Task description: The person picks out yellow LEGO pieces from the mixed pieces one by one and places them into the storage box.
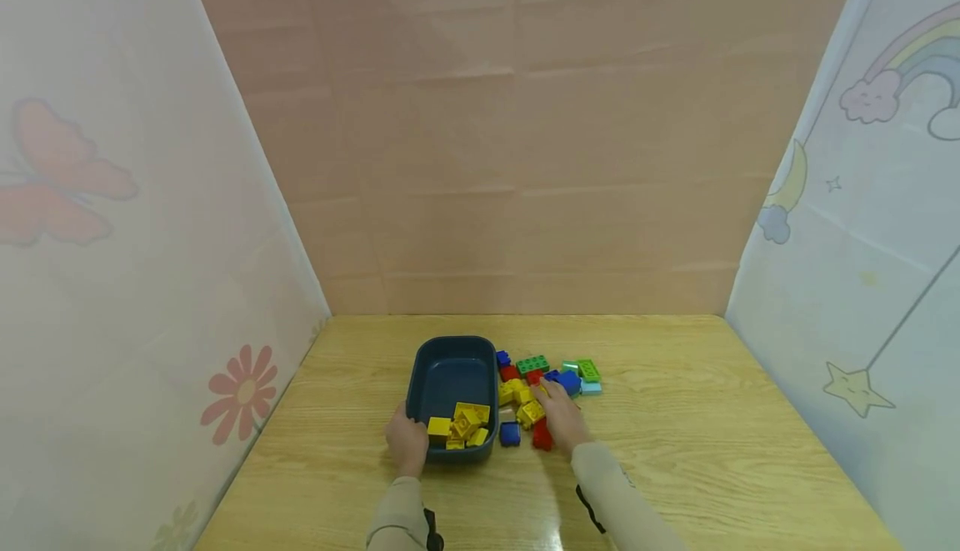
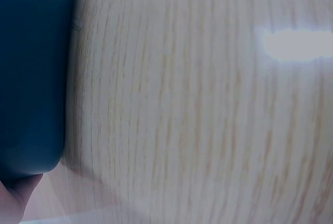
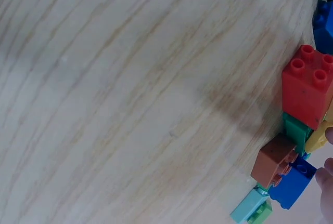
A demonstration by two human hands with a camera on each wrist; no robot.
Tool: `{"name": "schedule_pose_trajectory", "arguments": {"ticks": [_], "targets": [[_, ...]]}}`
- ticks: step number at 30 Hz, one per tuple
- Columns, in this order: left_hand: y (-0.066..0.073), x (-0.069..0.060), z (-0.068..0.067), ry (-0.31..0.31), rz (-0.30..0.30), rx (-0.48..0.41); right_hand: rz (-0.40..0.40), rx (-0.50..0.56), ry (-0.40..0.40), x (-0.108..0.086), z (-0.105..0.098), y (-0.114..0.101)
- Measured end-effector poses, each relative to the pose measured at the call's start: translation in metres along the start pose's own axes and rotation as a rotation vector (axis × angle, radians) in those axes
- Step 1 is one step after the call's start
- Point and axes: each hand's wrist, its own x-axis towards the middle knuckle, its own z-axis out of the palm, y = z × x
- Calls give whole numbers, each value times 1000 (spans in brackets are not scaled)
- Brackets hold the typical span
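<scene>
A dark blue plastic bin stands on the table with several yellow toy bricks at its near end. My left hand grips its left rim near the front corner; in the left wrist view part of this hand shows against the bin's wall. My right hand reaches over the loose bricks right of the bin, its fingertips close to a yellow brick. A red brick, a brown brick and a blue brick lie around those fingers. Most of the right hand is outside the right wrist view.
The pile also has a green brick, a light green brick and a light blue brick. A dark blue brick lies beside the bin. The wooden table meets a brown back wall and printed side walls.
</scene>
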Motion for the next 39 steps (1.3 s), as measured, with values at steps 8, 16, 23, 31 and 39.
{"name": "schedule_pose_trajectory", "arguments": {"ticks": [8, 16, 23, 31, 39], "targets": [[1, -1, 0, 6, -1, 1, 9, -3, -50, 2, 1, 0], [4, -1, -2, 2, -6, 11, 17, 11, -62, 0, 5, 2], [3, -2, -2, 9, 1, 3, 12, 24, -72, 0, 5, 5], [2, -1, -1, 20, 9, 5, -12, 4, -11, 1, 3, 5], [2, 1, 0, 16, -4, 16, 32, -16, -14, 0, 1, 3]]}}
